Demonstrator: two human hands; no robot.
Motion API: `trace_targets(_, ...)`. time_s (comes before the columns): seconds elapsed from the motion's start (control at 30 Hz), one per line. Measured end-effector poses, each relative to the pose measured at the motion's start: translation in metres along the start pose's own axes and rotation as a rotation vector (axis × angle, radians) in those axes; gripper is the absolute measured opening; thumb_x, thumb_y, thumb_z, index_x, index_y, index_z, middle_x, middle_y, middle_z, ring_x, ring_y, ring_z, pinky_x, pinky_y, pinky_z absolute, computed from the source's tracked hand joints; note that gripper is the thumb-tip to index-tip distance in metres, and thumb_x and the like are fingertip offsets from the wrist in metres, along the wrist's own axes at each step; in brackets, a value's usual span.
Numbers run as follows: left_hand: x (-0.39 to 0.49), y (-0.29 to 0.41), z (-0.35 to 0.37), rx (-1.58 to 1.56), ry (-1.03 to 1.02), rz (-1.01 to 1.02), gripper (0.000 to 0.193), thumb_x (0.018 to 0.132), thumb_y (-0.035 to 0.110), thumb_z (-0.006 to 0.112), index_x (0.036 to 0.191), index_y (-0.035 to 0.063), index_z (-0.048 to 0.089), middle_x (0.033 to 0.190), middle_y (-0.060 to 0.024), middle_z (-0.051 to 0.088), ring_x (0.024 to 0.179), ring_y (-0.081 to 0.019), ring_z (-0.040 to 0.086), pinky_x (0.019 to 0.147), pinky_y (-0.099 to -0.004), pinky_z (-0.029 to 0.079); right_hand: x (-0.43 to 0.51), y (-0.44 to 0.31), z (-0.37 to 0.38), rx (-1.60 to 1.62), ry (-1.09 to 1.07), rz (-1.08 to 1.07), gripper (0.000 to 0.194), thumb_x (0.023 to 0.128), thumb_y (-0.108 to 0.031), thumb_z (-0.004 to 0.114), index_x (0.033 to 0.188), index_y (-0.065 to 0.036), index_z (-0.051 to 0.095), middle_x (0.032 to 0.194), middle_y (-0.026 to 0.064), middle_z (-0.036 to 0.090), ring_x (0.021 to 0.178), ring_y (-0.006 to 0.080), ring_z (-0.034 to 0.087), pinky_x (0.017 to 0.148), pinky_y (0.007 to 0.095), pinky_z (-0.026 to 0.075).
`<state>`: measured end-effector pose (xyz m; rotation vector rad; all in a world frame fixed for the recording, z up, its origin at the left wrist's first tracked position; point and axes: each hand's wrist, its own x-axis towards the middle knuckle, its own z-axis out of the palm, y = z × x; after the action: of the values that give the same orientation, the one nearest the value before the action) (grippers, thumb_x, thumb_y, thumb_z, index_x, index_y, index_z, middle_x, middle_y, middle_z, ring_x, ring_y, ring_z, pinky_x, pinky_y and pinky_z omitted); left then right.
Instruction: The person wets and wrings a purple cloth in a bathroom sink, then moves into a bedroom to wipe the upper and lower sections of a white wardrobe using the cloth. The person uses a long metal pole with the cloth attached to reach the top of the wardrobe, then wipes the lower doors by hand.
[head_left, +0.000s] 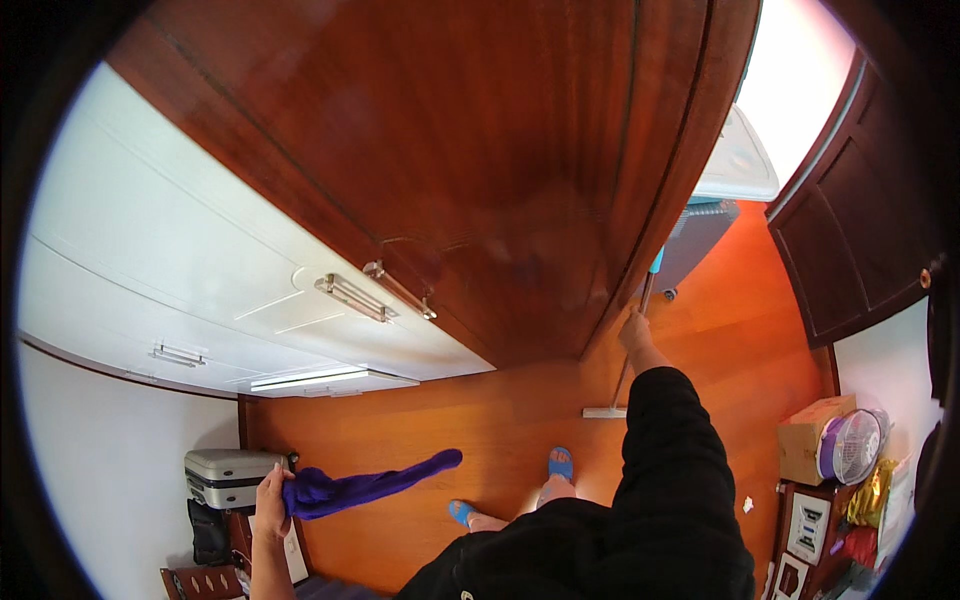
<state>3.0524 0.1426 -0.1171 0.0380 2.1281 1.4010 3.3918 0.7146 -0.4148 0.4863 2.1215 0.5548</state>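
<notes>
My left hand (273, 501) is closed around one end of a purple cloth (352, 490), whose long free part trails to the right above the wooden floor. At the right, my stretched-out right hand (637, 331) grips the pole (648, 292) of a long-handled floor tool, near its turquoise upper part. A flat white head (604, 412) at the pole's lower end rests on the floor; my sleeve covers a bit of its right end. Just beyond that hand is the edge of a red-brown wooden door (480, 187).
White wardrobe doors (172, 225) with clear handles stand at the left, a silver suitcase (232, 469) below them. A grey wheeled case (694, 247) is past the wooden door. A dark door (855, 217), a cardboard box (806, 442) and a fan (856, 446) are at the right.
</notes>
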Motion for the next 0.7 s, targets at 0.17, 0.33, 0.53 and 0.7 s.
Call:
trace_targets(0.17,-0.008,0.019,0.031,-0.012,-0.008,0.009,0.032,0.095,0.036,0.051,0.081,0.0078,0.059,0.07,0.0012,0.055,0.061,-0.0076,0.051,0.054,-0.0212,0.041,0.05,0.044,0.035,0.156,0.238,0.312,0.036,0.092,-0.026,0.045,0.119,-0.009,0.061,0.119,0.0102,0.06,0.113,0.0286,0.052,0.103,0.048,0.023)
trace_targets(0.33,-0.026,0.038,0.053,0.029,-0.074,0.04,0.032,0.095,0.035,0.05,0.084,0.0067,0.059,0.073,0.0015,0.054,0.063,-0.0072,0.05,0.056,-0.0215,0.04,0.043,0.058,0.014,0.265,0.187,0.162,0.039,0.09,-0.03,0.049,0.121,-0.009,0.059,0.123,0.0116,0.057,0.116,0.0286,0.05,0.101,0.0458,0.031)
trace_targets(0.53,-0.047,0.098,0.099,0.093,-0.214,0.096,0.031,0.096,0.035,0.049,0.087,0.0065,0.06,0.074,0.0017,0.054,0.063,-0.0059,0.048,0.054,-0.0202,0.038,-0.056,-0.012,-0.02,0.466,0.044,-0.379,0.043,0.087,-0.035,0.053,0.122,-0.01,0.058,0.128,0.0133,0.054,0.119,0.0285,0.049,0.098,0.0431,0.039)
trace_targets(0.7,-0.051,0.134,0.12,0.034,-0.428,0.082,0.034,0.096,0.037,0.048,0.092,0.0058,0.06,0.08,-0.0008,0.06,0.07,-0.0087,0.057,0.061,-0.0231,0.047,-0.166,-0.048,-0.159,1.505,0.577,-0.83,0.074,0.078,-0.039,0.07,0.137,-0.007,0.039,0.139,0.0206,0.038,0.13,0.0338,0.035,0.107,0.0399,0.03)
